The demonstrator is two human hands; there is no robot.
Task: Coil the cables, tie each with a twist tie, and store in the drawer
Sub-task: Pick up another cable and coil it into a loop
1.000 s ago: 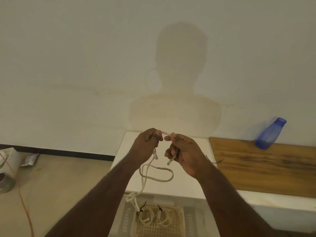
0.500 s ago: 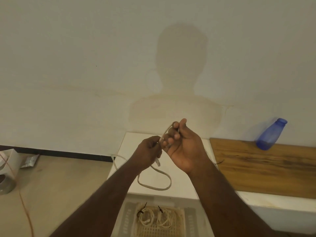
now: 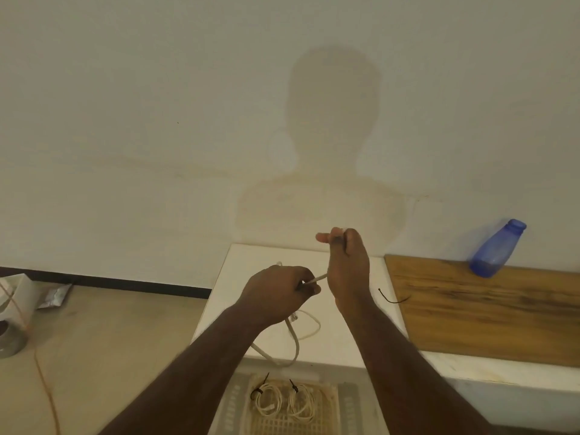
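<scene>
Both hands hold one white cable [image 3: 293,342] above the white cabinet top [image 3: 354,343]. My left hand [image 3: 277,295] pinches it low, and loose loops hang beneath that hand over the cabinet's front edge. My right hand [image 3: 346,265] is raised higher and grips the cable's upper stretch, which runs taut between the two hands. A dark twist tie [image 3: 392,298] lies on the cabinet top right of my right wrist. Below, the open drawer [image 3: 348,409] holds two coiled white cables [image 3: 284,403], each bound with a dark tie.
A wooden board [image 3: 489,315] covers the counter to the right, with a blue plastic bottle [image 3: 496,249] leaning on the wall. On the floor at left are a white box [image 3: 14,296], a foil packet [image 3: 56,296] and an orange cord [image 3: 44,381].
My right hand has risen and pulled the cable up, while my left hand dropped lower. The hanging loops shifted and now drape lower over the cabinet's front edge.
</scene>
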